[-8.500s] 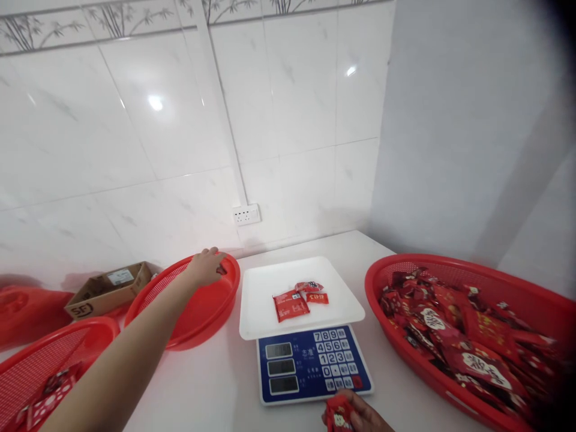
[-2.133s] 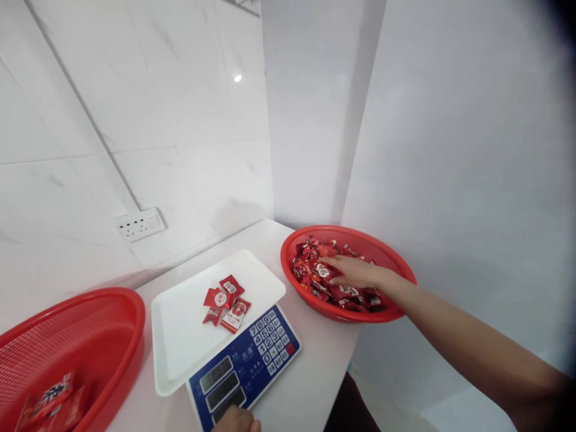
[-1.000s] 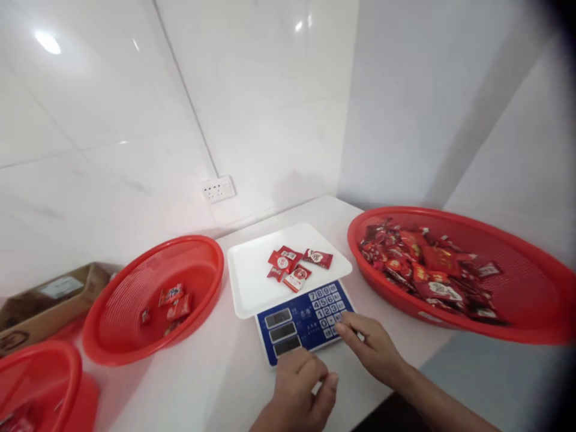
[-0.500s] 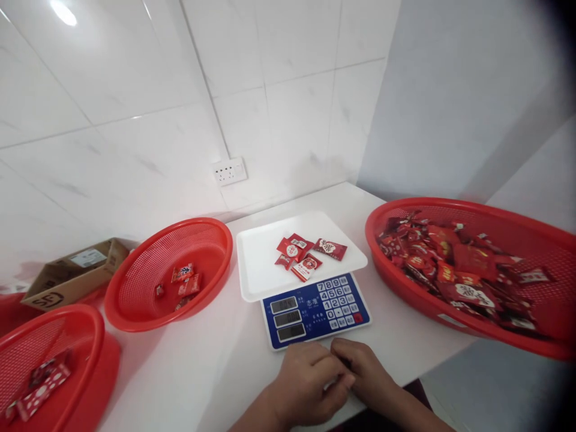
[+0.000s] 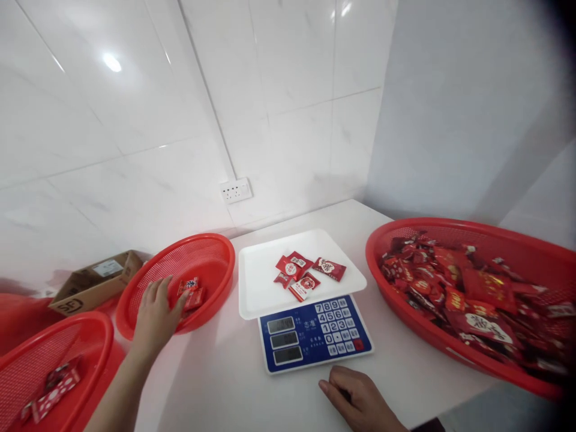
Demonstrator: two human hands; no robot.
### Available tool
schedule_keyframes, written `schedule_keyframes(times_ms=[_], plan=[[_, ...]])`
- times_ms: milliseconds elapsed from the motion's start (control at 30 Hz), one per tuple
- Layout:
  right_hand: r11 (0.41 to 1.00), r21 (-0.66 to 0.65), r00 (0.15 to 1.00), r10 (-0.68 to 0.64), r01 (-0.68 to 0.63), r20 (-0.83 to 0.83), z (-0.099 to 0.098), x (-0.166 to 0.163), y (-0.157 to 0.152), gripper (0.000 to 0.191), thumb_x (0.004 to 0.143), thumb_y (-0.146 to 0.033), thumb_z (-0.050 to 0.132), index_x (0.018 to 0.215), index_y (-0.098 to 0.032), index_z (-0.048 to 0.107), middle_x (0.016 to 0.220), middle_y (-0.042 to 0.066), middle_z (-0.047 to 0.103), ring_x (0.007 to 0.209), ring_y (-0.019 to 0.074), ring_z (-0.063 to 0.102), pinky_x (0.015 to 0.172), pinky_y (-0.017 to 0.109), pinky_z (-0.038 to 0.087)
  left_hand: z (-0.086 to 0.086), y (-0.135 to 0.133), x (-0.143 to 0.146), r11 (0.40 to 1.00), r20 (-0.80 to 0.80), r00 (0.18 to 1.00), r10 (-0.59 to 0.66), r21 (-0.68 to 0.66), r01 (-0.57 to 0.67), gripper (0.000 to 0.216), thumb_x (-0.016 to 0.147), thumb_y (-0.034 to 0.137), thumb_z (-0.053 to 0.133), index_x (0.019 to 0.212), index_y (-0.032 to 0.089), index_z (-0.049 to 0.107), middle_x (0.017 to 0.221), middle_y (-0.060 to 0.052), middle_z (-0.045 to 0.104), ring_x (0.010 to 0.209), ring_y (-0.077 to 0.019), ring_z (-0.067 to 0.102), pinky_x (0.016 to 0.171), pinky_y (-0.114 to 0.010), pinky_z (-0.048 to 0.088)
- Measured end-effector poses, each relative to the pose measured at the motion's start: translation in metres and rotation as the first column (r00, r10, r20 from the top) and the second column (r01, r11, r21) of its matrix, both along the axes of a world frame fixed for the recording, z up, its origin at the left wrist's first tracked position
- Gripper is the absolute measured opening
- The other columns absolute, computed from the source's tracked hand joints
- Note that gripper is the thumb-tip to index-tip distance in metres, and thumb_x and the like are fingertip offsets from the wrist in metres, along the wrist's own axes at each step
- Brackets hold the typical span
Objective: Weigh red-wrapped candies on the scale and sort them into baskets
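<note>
My left hand [image 5: 157,312] reaches over the near rim of the middle red basket [image 5: 207,241], fingers spread and holding nothing. Close to its fingertips, inside that basket, lie several small red wrapped candies [image 5: 194,298]. My right hand [image 5: 357,399] rests on the table, loosely curled, with nothing visible in it. It lies just in front of a blue and white digital scale [image 5: 310,354]. On the scale's white tray [image 5: 258,273] sit several red candy packets [image 5: 294,264] in a loose cluster, one dark red packet [image 5: 330,268] slightly to the right.
A large red basket [image 5: 450,225] heaped with red packets stands at the right. Another red basket [image 5: 101,336] at the lower left holds a few packets, one dotted white. Behind it is an open cardboard box [image 5: 94,285]. A power socket [image 5: 236,190] is on the tiled wall.
My left hand has left my right hand and moved left to the middle basket, its fingers opening. My right hand stays near the scale. The camera view has tilted upward slightly.
</note>
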State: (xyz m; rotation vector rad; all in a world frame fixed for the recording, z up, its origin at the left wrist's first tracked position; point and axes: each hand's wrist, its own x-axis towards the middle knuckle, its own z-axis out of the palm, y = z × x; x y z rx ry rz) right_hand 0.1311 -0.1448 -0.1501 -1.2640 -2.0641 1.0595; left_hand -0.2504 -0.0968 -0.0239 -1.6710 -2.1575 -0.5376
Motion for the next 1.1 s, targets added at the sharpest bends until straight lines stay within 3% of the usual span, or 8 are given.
schedule_keyframes(times_ms=[133, 300, 433, 633, 967, 1100], plan=[[1.0, 0.011, 1.0, 0.013, -0.013, -0.014, -0.001, 0.0, 0.001, 0.041, 0.088, -0.047, 0.031, 0.056, -0.022, 0.023, 0.057, -0.003, 0.039, 0.056, 0.0126, 0.042, 0.055, 0.024, 0.031, -0.007, 0.006, -0.038, 0.943, -0.079, 0.98, 0.185, -0.267, -0.199, 0.066, 0.078, 0.049, 0.041, 0.131, 0.01, 0.036, 0.135, -0.02, 0.041, 0.128, -0.0347, 0.032, 0.097, -0.049, 0.035], [0.999, 0.036, 1.0, 0.011, -0.01, -0.024, -0.001, 0.001, 0.0, 0.04, 0.088, -0.045, 0.032, 0.057, -0.021, 0.024, 0.058, -0.003, 0.04, 0.057, 0.0123, 0.042, 0.055, 0.024, 0.031, -0.001, -0.001, -0.054, 0.879, -0.141, 0.961, 0.239, -0.388, -0.276, 0.063, 0.07, 0.036, 0.057, 0.129, 0.017, 0.043, 0.14, -0.02, 0.037, 0.131, -0.0386, 0.027, 0.095, -0.058, 0.032], [0.999, 0.039, 0.999, 0.023, -0.022, -0.023, -0.002, 0.002, 0.001, 0.039, 0.087, -0.045, 0.031, 0.056, -0.021, 0.023, 0.057, -0.003, 0.04, 0.056, 0.0122, 0.041, 0.054, 0.024, 0.032, 0.015, -0.013, -0.071, 0.844, -0.231, 0.916, 0.329, -0.364, -0.395, 0.06, 0.069, 0.018, 0.054, 0.127, 0.016, 0.044, 0.142, -0.019, 0.034, 0.134, -0.0377, 0.021, 0.098, -0.06, 0.025], [0.999, 0.029, 0.999, 0.029, -0.029, -0.018, 0.0, 0.001, 0.002, 0.039, 0.086, -0.047, 0.03, 0.057, -0.021, 0.024, 0.058, -0.002, 0.042, 0.057, 0.0127, 0.043, 0.055, 0.025, 0.033, 0.034, -0.027, -0.091, 0.802, -0.301, 0.857, 0.419, -0.319, -0.504, 0.043, 0.072, 0.031, 0.05, 0.115, 0.023, 0.052, 0.127, -0.012, 0.054, 0.127, -0.0349, 0.035, 0.09, -0.055, 0.037], [0.999, 0.027, 0.999, 0.035, -0.035, -0.015, 0.002, 0.003, 0.001, 0.039, 0.086, -0.046, 0.03, 0.057, -0.021, 0.024, 0.058, -0.002, 0.042, 0.057, 0.0122, 0.042, 0.055, 0.024, 0.032, 0.028, -0.011, -0.089, 0.803, -0.304, 0.867, 0.394, -0.346, -0.486, 0.038, 0.073, 0.036, 0.047, 0.107, 0.022, 0.055, 0.096, -0.009, 0.07, 0.105, -0.0325, 0.057, 0.085, -0.056, 0.04], [0.999, 0.016, 0.999, 0.043, -0.043, -0.009, 0.0, 0.003, 0.001, 0.039, 0.086, -0.046, 0.031, 0.057, -0.021, 0.024, 0.059, -0.002, 0.043, 0.058, 0.012, 0.043, 0.055, 0.024, 0.032, 0.029, -0.006, -0.081, 0.808, -0.273, 0.875, 0.401, -0.345, -0.478, 0.039, 0.074, 0.036, 0.046, 0.107, 0.018, 0.057, 0.094, -0.014, 0.07, 0.102, -0.0364, 0.058, 0.085, -0.057, 0.039]])
